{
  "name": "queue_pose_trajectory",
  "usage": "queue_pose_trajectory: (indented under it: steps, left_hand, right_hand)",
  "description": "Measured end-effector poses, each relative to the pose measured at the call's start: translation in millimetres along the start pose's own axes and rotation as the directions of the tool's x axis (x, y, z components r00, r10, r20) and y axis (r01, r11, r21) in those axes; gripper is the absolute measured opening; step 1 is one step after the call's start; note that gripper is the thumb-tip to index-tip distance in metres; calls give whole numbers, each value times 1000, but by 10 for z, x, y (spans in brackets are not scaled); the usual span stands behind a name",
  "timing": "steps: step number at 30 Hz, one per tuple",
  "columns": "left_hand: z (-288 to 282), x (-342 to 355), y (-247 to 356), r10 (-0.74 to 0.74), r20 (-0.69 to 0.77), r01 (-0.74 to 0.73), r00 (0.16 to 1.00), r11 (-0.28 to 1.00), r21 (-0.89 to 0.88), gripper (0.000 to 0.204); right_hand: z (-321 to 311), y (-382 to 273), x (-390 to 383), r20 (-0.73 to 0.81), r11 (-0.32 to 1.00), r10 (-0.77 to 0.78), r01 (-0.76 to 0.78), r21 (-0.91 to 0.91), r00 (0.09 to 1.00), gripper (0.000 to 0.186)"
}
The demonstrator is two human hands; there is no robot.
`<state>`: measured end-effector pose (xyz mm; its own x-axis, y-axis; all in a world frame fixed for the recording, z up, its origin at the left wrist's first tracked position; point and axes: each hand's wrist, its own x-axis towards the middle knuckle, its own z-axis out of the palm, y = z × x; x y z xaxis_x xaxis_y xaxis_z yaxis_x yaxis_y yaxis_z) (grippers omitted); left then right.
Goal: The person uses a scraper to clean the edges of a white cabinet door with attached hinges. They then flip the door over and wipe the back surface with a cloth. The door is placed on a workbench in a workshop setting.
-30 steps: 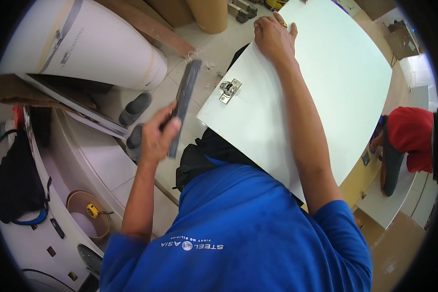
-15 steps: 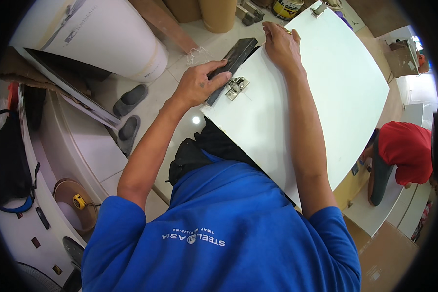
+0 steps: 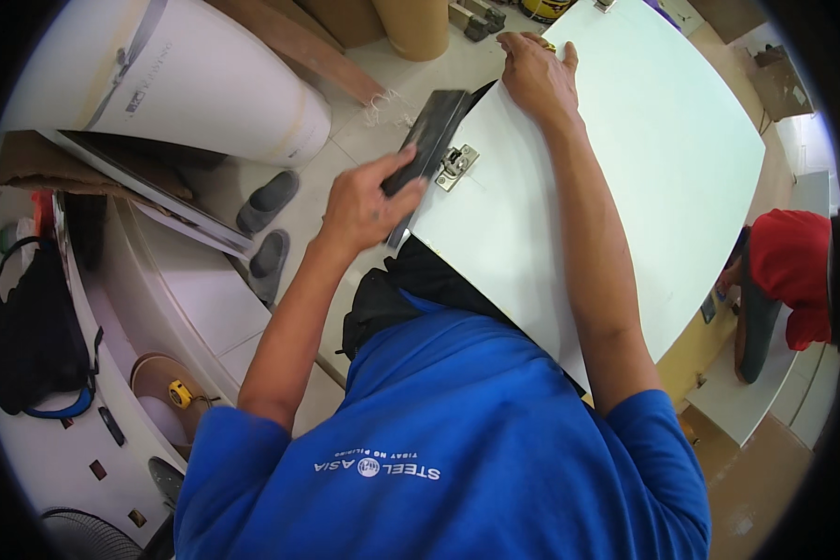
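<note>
Clock directions are from mid-view. Nearest, 6 o'clock: one blue shirt (image 3: 457, 401), two lines of white lettering plus one round logo, upside down. Left hand (image 3: 369, 207), 11 o'clock: grasping one dark bar (image 3: 439, 126), thumb on one side, fingers on the other. Bar sits at 12 o'clock, slanting along the left edge of one white board (image 3: 663, 177); can't tell if they touch. Board fills 1 to 4 o'clock. Metal hinges on it, two: near hinge (image 3: 456, 168) at 12, just beside the bar; far hinge (image 3: 604, 5) at 1. Right hand (image 3: 539, 79), 1 o'clock: on board's left edge, fingers bent, thumb spread; fingertips hidden, can't tell if clasping. Two grey slippers (image 3: 268, 203), 9 to 10 o'clock. One yellow tape measure (image 3: 179, 393) in one bucket (image 3: 149, 377), 8 o'clock. One white roll (image 3: 243, 103), 10 o'clock, dark lettering and small square mark. One co-worker in red (image 3: 789, 266), 3 o'clock. One yellow-and-dark tin (image 3: 543, 9), 1 o'clock, label cut off.
</note>
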<state>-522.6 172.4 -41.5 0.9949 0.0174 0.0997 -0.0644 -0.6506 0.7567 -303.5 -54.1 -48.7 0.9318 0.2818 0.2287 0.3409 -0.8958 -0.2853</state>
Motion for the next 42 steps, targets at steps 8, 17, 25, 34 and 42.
queue_pose_trajectory:
  steps: [8,17,25,34,42]
  left_hand:
    - [-265,-782,94,85,51,-90,995,990,112,55]
    - [-73,-85,-6,69,31,-72,997,991,111,58]
    - [-281,-618,138,39,47,-47,998,978,204,58]
    - [-349,-776,275,67,101,-85,993,978,190,56]
    - [-89,-290,106,161,-24,-156,987,977,148,57]
  right_hand:
    - [38,38,1,-17,1000,6,-6,-20,1000,43]
    - [-1,-6,0,-58,999,-3,5,35,998,46]
    - [8,-16,-9,-67,999,-50,49,-13,997,45]
    - [-15,45,-4,-54,999,-12,10,-35,998,40]
    - [-6,46,-9,-20,1000,-3,3,17,1000,35]
